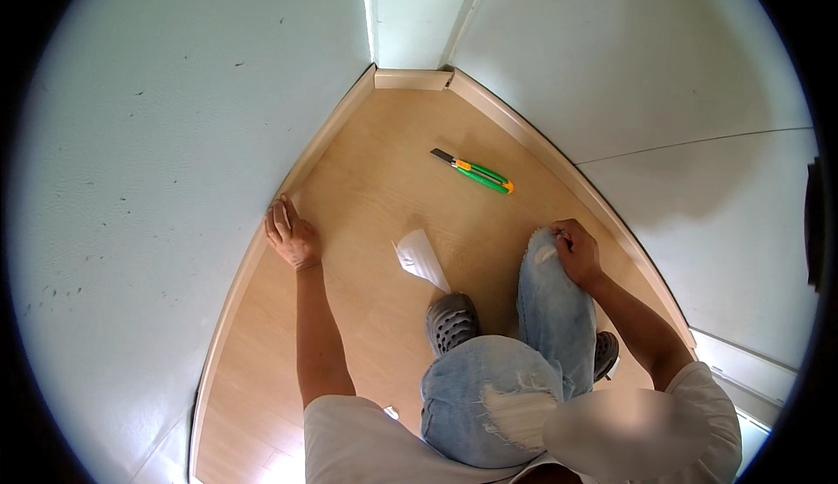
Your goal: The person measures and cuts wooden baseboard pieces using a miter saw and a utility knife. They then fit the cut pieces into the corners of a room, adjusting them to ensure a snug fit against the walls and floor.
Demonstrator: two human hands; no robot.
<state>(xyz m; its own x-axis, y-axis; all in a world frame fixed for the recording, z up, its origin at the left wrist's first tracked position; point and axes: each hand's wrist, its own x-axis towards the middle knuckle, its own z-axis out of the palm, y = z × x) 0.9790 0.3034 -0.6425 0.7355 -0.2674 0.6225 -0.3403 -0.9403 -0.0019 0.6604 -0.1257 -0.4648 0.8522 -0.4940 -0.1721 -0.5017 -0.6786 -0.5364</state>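
My left hand [290, 234] lies flat with fingers spread against the wooden baseboard [327, 133] at the foot of the left wall, holding nothing. My right hand [575, 250] rests curled on my raised knee in torn light-blue jeans [552, 309], fingers closed against the cloth. A green and orange utility knife [472, 171] lies on the light wood floor [375, 205] ahead of me, blade end pointing left. A small white scrap of paper or plastic [420, 259] lies on the floor between my hands, just ahead of my grey clog [450, 320].
White walls close in on both sides and meet at a narrow corner [410, 74] ahead. A baseboard also runs along the right wall [559, 170]. A white door or panel edge [742, 366] stands at the lower right.
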